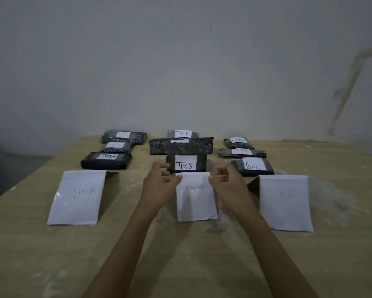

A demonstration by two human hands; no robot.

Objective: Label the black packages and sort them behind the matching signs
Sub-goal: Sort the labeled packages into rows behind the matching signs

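Hovering at mid-frame, the left hand (pixel 160 179) and right hand (pixel 227 179) both have fingers curled in at the top corners of the TIM B sign (pixel 196 203). Whether they pinch it or merely touch it cannot be told. The TIM B package (pixel 186 158) sits just behind the sign, at frame centre.

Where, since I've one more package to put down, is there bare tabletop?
The widest bare table is the near strip in front of the signs, and the right side beyond the TIM C sign. Behind the signs it is crowded, most of all the overlapping TIM B packages.
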